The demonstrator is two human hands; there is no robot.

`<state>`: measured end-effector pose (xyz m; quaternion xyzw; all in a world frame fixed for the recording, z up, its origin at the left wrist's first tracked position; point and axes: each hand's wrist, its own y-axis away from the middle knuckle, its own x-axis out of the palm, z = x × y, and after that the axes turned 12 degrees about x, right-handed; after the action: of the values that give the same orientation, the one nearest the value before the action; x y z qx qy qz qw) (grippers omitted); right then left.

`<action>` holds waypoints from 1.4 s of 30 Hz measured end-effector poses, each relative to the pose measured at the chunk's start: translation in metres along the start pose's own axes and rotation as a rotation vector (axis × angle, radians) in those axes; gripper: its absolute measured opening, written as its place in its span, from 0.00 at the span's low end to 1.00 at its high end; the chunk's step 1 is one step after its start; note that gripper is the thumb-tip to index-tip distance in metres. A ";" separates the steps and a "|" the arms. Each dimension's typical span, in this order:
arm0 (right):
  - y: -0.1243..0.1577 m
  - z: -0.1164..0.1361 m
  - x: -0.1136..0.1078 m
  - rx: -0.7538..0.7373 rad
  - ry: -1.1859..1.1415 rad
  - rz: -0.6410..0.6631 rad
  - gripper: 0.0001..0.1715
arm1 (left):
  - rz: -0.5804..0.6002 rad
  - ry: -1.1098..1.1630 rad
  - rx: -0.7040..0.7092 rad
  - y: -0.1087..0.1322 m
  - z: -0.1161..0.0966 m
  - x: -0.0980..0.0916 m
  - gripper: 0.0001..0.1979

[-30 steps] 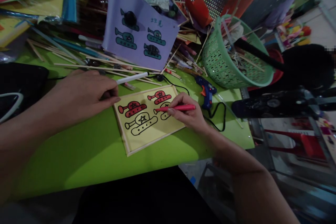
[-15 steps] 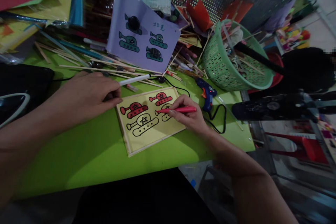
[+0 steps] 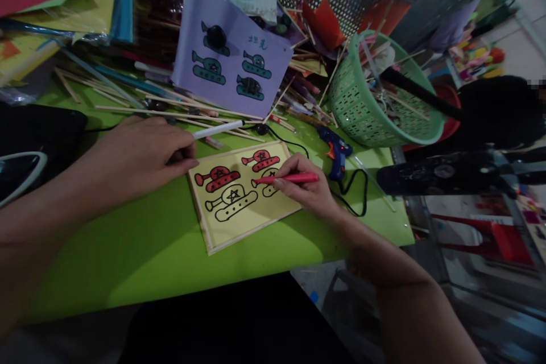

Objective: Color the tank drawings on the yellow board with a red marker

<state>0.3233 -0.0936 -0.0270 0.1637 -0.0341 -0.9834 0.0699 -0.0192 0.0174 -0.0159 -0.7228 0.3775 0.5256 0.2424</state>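
Nearest us, on the near side of the yellow picture (image 3: 239, 228), is our dark-clothed lap (image 3: 230, 324), then the bare edge of the green table (image 3: 149, 261). The picture lies on that table, pale strips framing it. Two of its four drawn tanks are coloured red; the other two are black outlines. At the picture's right side, our right hand (image 3: 307, 187) is closed in a writing grip on a red pen (image 3: 296, 178), its tip at the barrel of the outlined tank it partly covers. Our left hand (image 3: 147, 145) is by the picture's far left corner, fingers half curled (whether it grips the white pen (image 3: 219, 129) by its knuckles, we cannot tell). Right of the picture stands a blue glue gun (image 3: 336, 151). Beyond the picture we see thin sticks (image 3: 128, 109), then a purple card (image 3: 232, 62) with green tanks; beyond and to its right, a green basket (image 3: 358, 108).
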 end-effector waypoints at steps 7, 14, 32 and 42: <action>0.000 0.000 0.000 -0.007 0.030 0.001 0.20 | 0.023 -0.009 -0.039 -0.001 -0.002 -0.002 0.11; 0.000 0.000 0.000 0.013 0.006 0.008 0.21 | 0.011 -0.008 -0.037 -0.001 -0.002 0.000 0.12; 0.001 0.000 0.000 0.001 0.026 0.011 0.18 | -0.014 -0.003 0.023 0.001 0.002 0.000 0.14; 0.000 0.003 0.001 0.009 0.016 0.009 0.21 | -0.001 0.006 -0.012 0.000 -0.004 -0.003 0.16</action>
<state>0.3219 -0.0937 -0.0247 0.1717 -0.0386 -0.9816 0.0738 -0.0177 0.0152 -0.0122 -0.7261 0.3746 0.5256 0.2370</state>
